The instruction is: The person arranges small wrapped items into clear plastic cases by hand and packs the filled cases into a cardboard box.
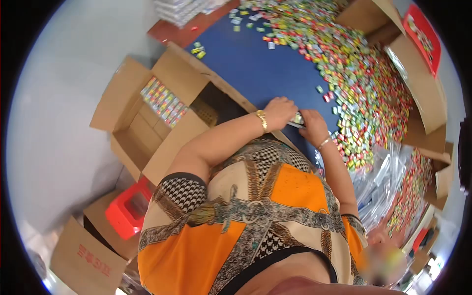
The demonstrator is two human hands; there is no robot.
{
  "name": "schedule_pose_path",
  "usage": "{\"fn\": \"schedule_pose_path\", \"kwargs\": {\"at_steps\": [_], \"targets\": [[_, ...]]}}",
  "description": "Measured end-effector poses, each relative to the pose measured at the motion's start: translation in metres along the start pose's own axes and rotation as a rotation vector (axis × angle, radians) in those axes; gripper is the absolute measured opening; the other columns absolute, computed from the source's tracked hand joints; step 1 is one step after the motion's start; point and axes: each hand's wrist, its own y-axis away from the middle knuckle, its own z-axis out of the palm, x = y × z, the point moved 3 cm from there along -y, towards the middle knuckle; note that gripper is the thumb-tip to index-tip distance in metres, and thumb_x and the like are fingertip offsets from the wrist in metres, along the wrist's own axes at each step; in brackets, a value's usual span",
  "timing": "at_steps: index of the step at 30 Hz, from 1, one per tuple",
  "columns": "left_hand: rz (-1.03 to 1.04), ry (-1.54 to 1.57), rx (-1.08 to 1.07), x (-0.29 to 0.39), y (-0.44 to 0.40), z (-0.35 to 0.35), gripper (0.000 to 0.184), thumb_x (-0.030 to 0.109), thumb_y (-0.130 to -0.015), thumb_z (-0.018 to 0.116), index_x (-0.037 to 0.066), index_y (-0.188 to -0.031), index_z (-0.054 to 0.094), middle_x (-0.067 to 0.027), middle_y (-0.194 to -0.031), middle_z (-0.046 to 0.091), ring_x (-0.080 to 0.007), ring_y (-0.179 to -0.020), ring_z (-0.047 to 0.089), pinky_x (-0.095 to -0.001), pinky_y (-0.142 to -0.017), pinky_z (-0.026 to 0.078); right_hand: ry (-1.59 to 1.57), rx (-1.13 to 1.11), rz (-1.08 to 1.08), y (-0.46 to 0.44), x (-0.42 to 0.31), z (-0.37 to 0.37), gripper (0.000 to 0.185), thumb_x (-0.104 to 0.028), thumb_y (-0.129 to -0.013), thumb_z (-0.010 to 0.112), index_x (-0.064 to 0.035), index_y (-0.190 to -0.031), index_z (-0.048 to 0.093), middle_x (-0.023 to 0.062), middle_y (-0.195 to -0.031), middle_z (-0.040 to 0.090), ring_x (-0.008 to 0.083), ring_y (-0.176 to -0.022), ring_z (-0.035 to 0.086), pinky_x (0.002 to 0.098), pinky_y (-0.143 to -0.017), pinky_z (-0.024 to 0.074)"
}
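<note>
My left hand, with a gold watch at the wrist, is closed around the left end of a small, pale, see-through pack. On the pack's right end, my right hand is closed, a thin bracelet at its wrist. The pack is held low over the near edge of the blue table, and its contents are too small to make out. Many small colourful wrapped pieces lie heaped to the right of my hands and beyond them. A few loose pieces lie near my right hand.
An open cardboard box at the left has rows of small packs inside. Below it are a red plastic stool and another box. Clear plastic bags lie at right, near a red tray and cardboard. A blurred person is at lower right.
</note>
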Motion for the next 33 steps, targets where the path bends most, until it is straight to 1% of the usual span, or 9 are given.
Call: {"fn": "schedule_pose_path", "kwargs": {"at_steps": [10,14,17,20,23,25,27,30,33], "targets": [[0.027,0.021,0.175,0.003,0.014,-0.038,0.026,0.006,-0.071,0.069,0.004,-0.095,0.059,-0.0131,-0.095,0.062,-0.0325,-0.093,0.064,-0.0435,-0.077,0.052,0.107,-0.002,-0.029,-0.019,-0.040,-0.046,0.058,-0.001,-0.061,0.074,-0.0040,-0.116,0.057,0.0152,-0.100,0.062,0.0379,-0.098,0.058,0.0449,-0.087,0.0493],[-0.093,-0.066,0.313,-0.003,0.049,-0.090,0.026,0.007,-0.072,0.069,0.004,-0.096,0.057,-0.0134,-0.095,0.062,-0.0319,-0.093,0.064,-0.0418,-0.076,0.053,0.149,0.059,-0.149,-0.050,-0.091,-0.074,0.065,-0.003,-0.063,0.077,-0.0025,-0.124,0.056,0.0158,-0.106,0.063,0.0378,-0.101,0.059,0.0441,-0.090,0.0492],[-0.204,-0.056,0.432,-0.033,0.100,-0.121,0.026,0.011,-0.076,0.066,0.003,-0.100,0.058,-0.0116,-0.090,0.061,-0.0311,-0.088,0.064,-0.0419,-0.075,0.052,-0.054,0.128,-0.318,-0.087,-0.133,-0.088,0.067,-0.005,-0.069,0.080,-0.0016,-0.132,0.054,0.0155,-0.113,0.064,0.0358,-0.106,0.060,0.0423,-0.092,0.0491],[-0.342,-0.158,0.501,-0.066,0.171,-0.141,0.027,0.011,-0.076,0.065,0.004,-0.100,0.057,-0.0111,-0.089,0.060,-0.0323,-0.086,0.063,-0.0433,-0.076,0.052,-0.177,0.108,-0.334,-0.131,-0.128,-0.058,0.058,-0.007,-0.075,0.078,-0.0006,-0.129,0.057,0.0166,-0.120,0.062,0.0358,-0.112,0.058,0.0421,-0.095,0.0483],[-0.594,-0.311,0.709,-0.100,0.259,-0.146,0.021,0.009,-0.076,0.062,0.005,-0.096,0.060,-0.0158,-0.091,0.065,-0.0351,-0.087,0.065,-0.0452,-0.070,0.054,-0.252,0.114,-0.335,-0.173,-0.122,-0.018,0.049,-0.007,-0.080,0.075,-0.0004,-0.126,0.059,0.0161,-0.121,0.063,0.0347,-0.113,0.058,0.0414,-0.095,0.0484],[-1.072,-0.264,0.423,-0.130,0.318,-0.132,0.033,0.011,-0.075,0.073,0.006,-0.106,0.062,-0.0139,-0.100,0.067,-0.0332,-0.089,0.068,-0.0433,-0.072,0.056,-0.287,0.149,-0.299,-0.198,-0.120,0.008,0.041,-0.007,-0.084,0.073,-0.0011,-0.123,0.061,0.0140,-0.116,0.065,0.0323,-0.108,0.061,0.0403,-0.093,0.0494],[-1.320,-0.215,0.304,-0.157,0.376,-0.116,0.035,0.012,-0.075,0.074,0.006,-0.108,0.062,-0.0141,-0.100,0.067,-0.0346,-0.090,0.067,-0.0443,-0.075,0.056,-0.292,0.157,-0.298,-0.216,-0.120,0.027,0.038,-0.006,-0.085,0.072,-0.0013,-0.122,0.062,0.0142,-0.115,0.064,0.0327,-0.108,0.060,0.0406,-0.093,0.0492],[-1.446,-0.233,0.342,-0.190,0.445,-0.104,0.036,0.012,-0.074,0.075,0.006,-0.107,0.062,-0.0151,-0.101,0.066,-0.0359,-0.092,0.067,-0.0449,-0.076,0.056,-0.303,0.196,-0.262,-0.242,-0.122,0.056,0.032,-0.005,-0.087,0.069,-0.0017,-0.119,0.064,0.0145,-0.113,0.064,0.0334,-0.107,0.060,0.0413,-0.093,0.0488],[-1.564,-0.210,0.349,-0.221,0.493,-0.081,0.034,0.012,-0.074,0.074,0.006,-0.105,0.061,-0.0164,-0.102,0.066,-0.0366,-0.094,0.067,-0.0460,-0.079,0.056,-0.064,0.360,-0.318,-0.235,-0.125,0.069,0.030,-0.004,-0.086,0.066,-0.0025,-0.115,0.064,0.0162,-0.113,0.061,0.0357,-0.107,0.056,0.0442,-0.094,0.0464]]}}
